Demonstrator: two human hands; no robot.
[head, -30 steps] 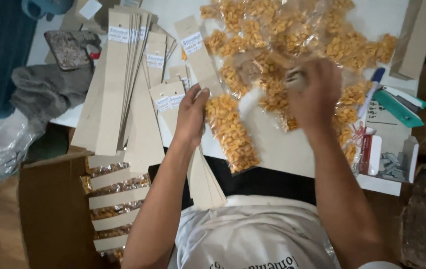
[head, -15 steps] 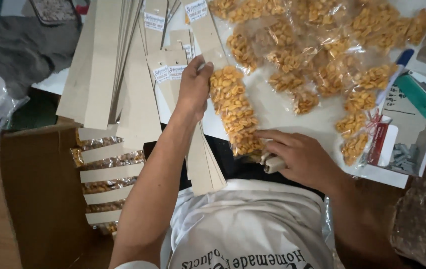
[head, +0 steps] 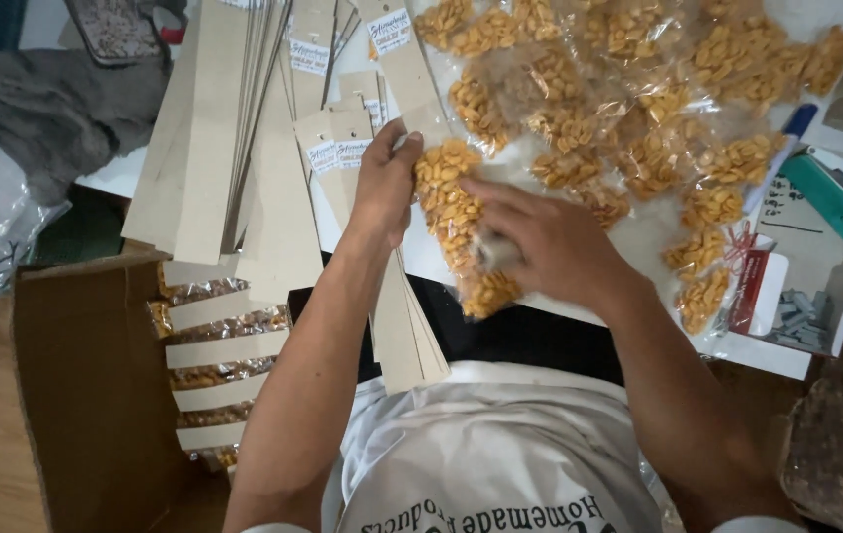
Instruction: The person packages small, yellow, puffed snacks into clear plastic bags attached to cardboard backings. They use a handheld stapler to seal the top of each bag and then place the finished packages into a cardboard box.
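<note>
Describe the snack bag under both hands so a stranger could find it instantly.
Start at the white table and its heap of clear snack bags. At the heap's near-left edge, one long bag lies under the left hand and right hand. It alone lies lengthwise on a cardboard strip.

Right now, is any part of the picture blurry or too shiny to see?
In the head view, the right hand is smeared by motion blur where it meets the long packet of peanuts; the left hand looks sharper. The clear snack bags glint with soft glare, yet the nuts show through. Light is even, with faint shadows.
</note>
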